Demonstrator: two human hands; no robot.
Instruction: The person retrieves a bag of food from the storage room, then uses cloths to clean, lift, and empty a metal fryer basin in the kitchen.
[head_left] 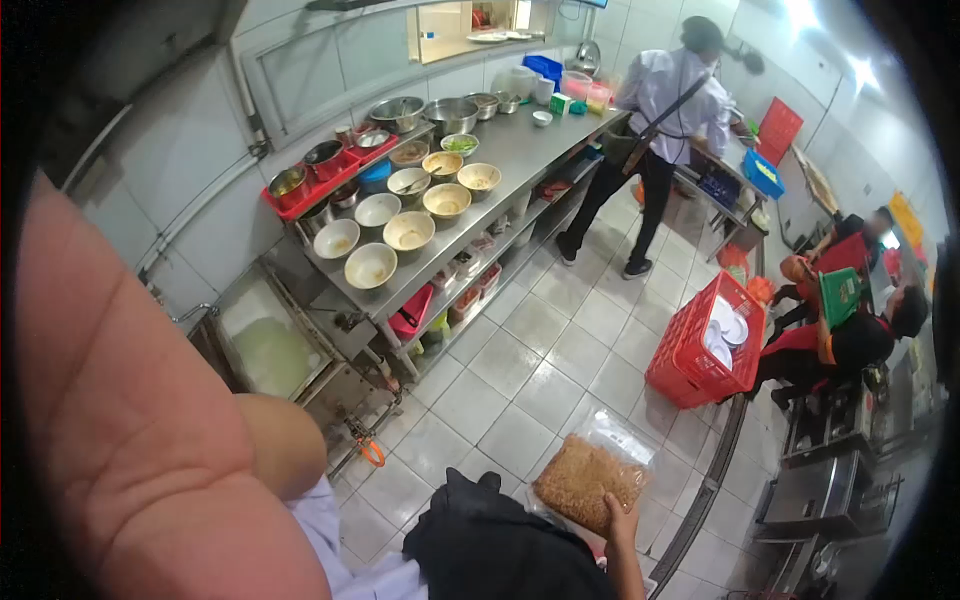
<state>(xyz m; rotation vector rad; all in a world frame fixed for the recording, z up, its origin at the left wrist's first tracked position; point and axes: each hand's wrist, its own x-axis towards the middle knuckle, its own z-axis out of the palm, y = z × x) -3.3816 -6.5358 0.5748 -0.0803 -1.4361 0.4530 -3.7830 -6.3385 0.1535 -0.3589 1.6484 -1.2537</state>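
My left hand (150, 420) is raised very close to the camera, its palm filling the left side of the view. Its fingers are out of sight, so I cannot tell what they are doing. Low in the middle right, my right hand (622, 522) grips the lower edge of a clear plastic bag (590, 485) packed with brown, crumbly food. The bag's upper part is loose, see-through plastic. Below my chest hangs a black apron (500, 545), just left of the bag.
A steel counter (520, 160) carries several bowls (409, 231) and metal pots. A sink (265, 340) stands at left. On the tiled floor, a red crate (690, 350) holds white plates. One person (670, 100) works at the back; others are at right.
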